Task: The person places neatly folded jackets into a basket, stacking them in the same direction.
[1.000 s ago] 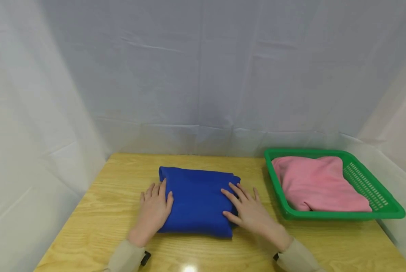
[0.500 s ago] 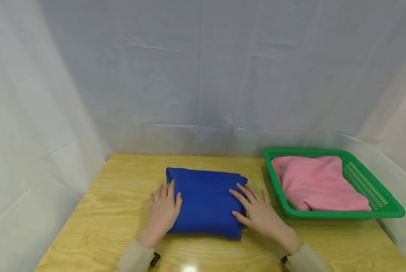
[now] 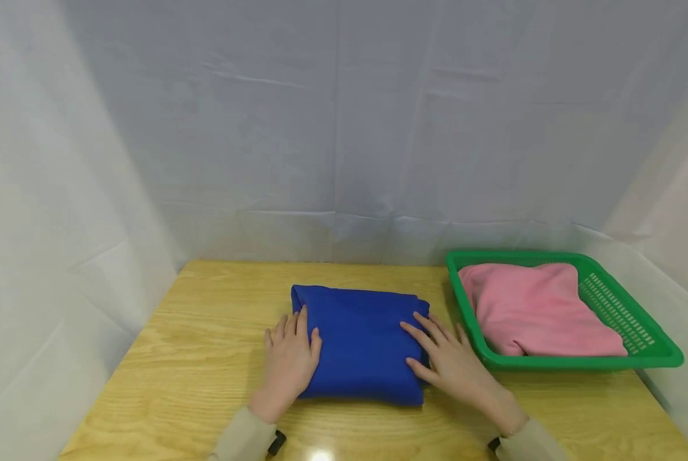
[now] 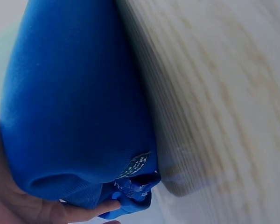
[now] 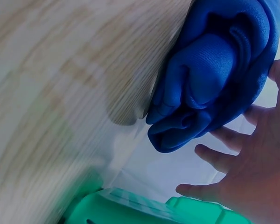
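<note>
A folded blue garment (image 3: 361, 342) lies on the wooden table between my two hands. Its left end, in the left wrist view, shows ribbed cloth and a small dark label (image 4: 134, 164). My left hand (image 3: 289, 362) rests along that left edge with fingers fairly straight. On the opposite edge my right hand (image 3: 453, 365) lies with fingers spread, its thumb and foremost fingers touching the top. Loose rolled layers of the garment (image 5: 210, 70) bulge out at that end in the right wrist view. The underside of the garment is hidden.
A green plastic basket (image 3: 551, 363) stands at the table's right side, close to my right hand. A pink cloth (image 3: 540, 310) lies folded inside it. White sheeting (image 3: 298, 128) hangs behind the table (image 3: 205, 333) and at both sides.
The blue garment has slid right across the table toward the basket, with both hands moving along at its edges. The basket and pink cloth stay in place.
</note>
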The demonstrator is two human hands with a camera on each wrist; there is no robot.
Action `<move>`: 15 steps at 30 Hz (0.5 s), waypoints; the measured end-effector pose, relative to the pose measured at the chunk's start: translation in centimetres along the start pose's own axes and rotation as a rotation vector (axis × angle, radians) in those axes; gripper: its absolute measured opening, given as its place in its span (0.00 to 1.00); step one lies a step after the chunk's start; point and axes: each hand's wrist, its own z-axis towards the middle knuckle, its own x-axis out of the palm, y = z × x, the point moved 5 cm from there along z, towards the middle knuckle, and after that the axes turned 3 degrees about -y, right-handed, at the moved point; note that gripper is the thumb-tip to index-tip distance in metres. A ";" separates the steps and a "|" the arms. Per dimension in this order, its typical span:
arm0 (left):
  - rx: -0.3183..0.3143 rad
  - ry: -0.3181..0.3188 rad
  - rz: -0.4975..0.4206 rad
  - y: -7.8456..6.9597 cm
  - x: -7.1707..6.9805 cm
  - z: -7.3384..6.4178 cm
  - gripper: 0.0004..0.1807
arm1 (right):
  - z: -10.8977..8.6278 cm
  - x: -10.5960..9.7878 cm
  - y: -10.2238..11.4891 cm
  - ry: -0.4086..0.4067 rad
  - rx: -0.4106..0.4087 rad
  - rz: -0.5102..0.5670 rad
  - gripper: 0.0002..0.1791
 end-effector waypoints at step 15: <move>-0.106 0.100 -0.033 2.6 -0.7 1.3 0.38 | 0.4 0.2 -0.2 -0.021 0.217 0.208 0.36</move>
